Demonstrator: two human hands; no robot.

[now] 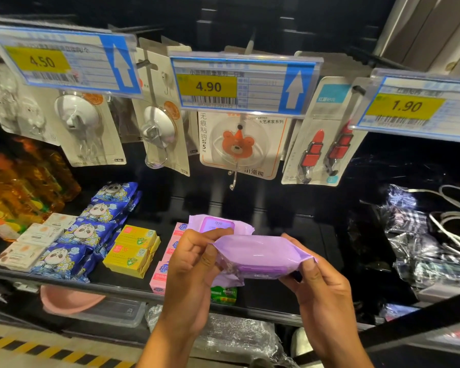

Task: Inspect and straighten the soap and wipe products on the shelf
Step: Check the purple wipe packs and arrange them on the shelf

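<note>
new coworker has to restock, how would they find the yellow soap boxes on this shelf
Start at the price tag reading 4.90 and drop to the black shelf below, slightly left. The yellow soap boxes sit stacked between blue panda packs and pink boxes. They alone are bright yellow with a green shield mark.

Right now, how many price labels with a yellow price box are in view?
3: the 4.50 label at upper left, the 4.90 label in the middle, the 1.90 label at right. More may lie outside the frame.
</note>
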